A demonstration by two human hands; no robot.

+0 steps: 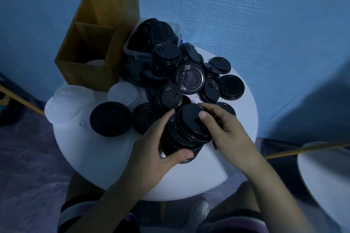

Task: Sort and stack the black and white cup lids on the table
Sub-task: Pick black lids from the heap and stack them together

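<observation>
Left hand (157,147) fingers wrapped round black lid stack (180,142) near bench (113,157) front edge, steadying it. Right hand (223,128) pinches top lid (191,119), probably seating it. White lids (66,104) sit apart at left edge, sorted by colour; loose black lids (189,81) mid-bench.

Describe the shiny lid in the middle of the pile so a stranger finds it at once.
Start at the round white table, then look to the heap of black lids in front of the clear plastic bin. Near the heap's middle lies the shiny lid: it alone shows a glossy flat face with a bright ring, while its neighbours are matte.
</observation>
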